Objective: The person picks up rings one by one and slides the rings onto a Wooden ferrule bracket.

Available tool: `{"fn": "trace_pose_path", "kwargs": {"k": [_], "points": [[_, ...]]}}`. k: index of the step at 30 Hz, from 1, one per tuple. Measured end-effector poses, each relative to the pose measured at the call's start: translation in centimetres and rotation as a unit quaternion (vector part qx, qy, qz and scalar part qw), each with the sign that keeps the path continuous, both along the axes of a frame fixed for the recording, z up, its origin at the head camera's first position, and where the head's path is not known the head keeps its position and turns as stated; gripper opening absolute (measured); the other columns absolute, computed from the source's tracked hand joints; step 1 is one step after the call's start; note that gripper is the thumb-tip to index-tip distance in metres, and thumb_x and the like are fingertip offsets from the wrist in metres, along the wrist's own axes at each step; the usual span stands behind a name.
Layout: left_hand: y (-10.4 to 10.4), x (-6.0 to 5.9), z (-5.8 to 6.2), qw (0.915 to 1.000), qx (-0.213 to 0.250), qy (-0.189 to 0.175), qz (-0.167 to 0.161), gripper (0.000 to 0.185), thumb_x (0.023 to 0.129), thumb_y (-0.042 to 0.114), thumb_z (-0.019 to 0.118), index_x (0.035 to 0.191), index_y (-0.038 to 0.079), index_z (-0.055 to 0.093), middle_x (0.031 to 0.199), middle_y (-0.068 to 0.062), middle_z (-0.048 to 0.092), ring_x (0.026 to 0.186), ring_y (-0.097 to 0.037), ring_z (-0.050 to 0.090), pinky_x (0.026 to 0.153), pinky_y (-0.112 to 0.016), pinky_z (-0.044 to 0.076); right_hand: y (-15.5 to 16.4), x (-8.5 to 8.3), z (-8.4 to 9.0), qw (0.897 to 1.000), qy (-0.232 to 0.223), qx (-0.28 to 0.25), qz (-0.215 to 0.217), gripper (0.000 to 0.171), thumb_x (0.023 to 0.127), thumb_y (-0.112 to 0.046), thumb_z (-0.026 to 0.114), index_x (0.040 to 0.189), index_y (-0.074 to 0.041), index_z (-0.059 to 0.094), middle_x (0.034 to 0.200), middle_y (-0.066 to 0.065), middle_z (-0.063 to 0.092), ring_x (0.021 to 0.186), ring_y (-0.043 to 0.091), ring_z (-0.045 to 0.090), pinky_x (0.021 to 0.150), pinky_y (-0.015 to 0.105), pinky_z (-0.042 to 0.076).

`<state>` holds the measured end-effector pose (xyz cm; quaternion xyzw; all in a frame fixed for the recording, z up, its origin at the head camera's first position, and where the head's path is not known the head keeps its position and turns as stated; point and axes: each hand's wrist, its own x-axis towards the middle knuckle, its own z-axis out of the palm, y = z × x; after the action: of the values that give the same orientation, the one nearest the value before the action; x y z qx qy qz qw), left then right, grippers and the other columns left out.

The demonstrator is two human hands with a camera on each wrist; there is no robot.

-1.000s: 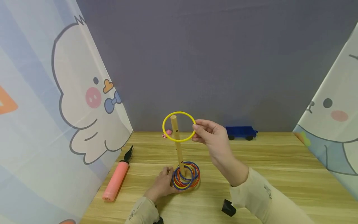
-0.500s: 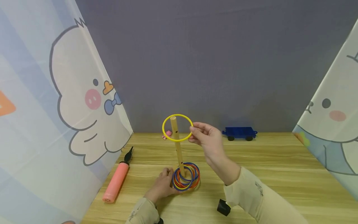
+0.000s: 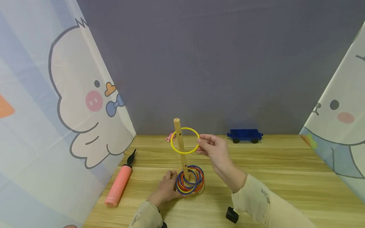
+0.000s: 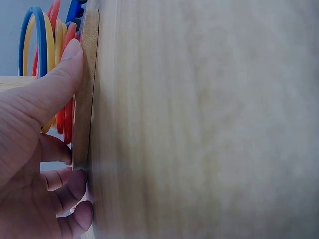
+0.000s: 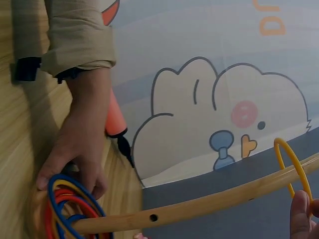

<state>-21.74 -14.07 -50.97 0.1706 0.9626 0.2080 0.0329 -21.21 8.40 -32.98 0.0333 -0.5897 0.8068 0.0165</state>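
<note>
Backdrop (image 3: 216,63): grey wall behind, flanked by cartoon-printed curtains (image 3: 71,104) left and right.
Tabletop (image 3: 285,177): pale wood grain, carrying everything below.
Pump (image 3: 118,183): pink cylinder with black nozzle, lying near the left curtain, well apart from the peg.
Toy wagon (image 3: 244,135): blue, parked at the far edge against the wall.
Peg (image 3: 181,147): upright wooden dowel with small drilled holes, rising from a round wooden base (image 4: 84,94).
Stacked rings (image 3: 189,179): blue, red, orange and yellow hoops piled around the foot of the peg, resting on the base.
Left hand (image 3: 166,187): curled round the base rim, thumb (image 4: 55,84) pressed on top beside the rings, fingers tucked at the edge.
Right hand (image 3: 212,148): raised beside the peg, fingertips pinching the right edge of the yellow ring.
Yellow ring (image 3: 185,140): held in the air, already threaded over the top of the peg and encircling its upper part, tilted a little, well above the pile.
Handling: judged very light, thin and stiff plastic, smooth enough to slip in a loose pinch; little risk of breakage. Best taken at the rim between thumb and forefinger, on the side away from the peg, as gripped here.
Pink figure (image 3: 170,137): tiny, at the far edge behind the peg; too small to identify.
</note>
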Motion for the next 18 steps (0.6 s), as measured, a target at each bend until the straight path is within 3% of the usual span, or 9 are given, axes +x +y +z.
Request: {"fn": "trace_pose_path", "kwargs": {"k": [12, 18], "points": [[0.0, -0.1, 0.0, 1.0, -0.006, 0.007, 0.001, 0.113, 0.07, 0.056, 0.082, 0.147, -0.01, 0.031, 0.132, -0.02, 0.036, 0.114, -0.038, 0.044, 0.089, -0.056, 0.042, 0.3, 0.0, -6.6, 0.997, -0.045, 0.056, 0.004, 0.022, 0.092, 0.002, 0.063, 0.112, 0.011, 0.061, 0.086, 0.011, 0.063, 0.066, 0.016, 0.063, 0.062, 0.025, 0.055], [0.0, 0.0, 0.1, 1.0, 0.001, 0.003, 0.005, 0.113, 0.07, 0.054, 0.083, 0.148, -0.009, 0.031, 0.131, -0.019, 0.037, 0.113, -0.038, 0.044, 0.09, -0.056, 0.041, -0.1, 0.2, -9.7, 0.995, -0.062, 0.083, 0.0, 0.022, 0.093, 0.002, 0.062, 0.112, 0.012, 0.061, 0.088, 0.014, 0.064, 0.066, 0.017, 0.062, 0.062, 0.029, 0.056]]}}
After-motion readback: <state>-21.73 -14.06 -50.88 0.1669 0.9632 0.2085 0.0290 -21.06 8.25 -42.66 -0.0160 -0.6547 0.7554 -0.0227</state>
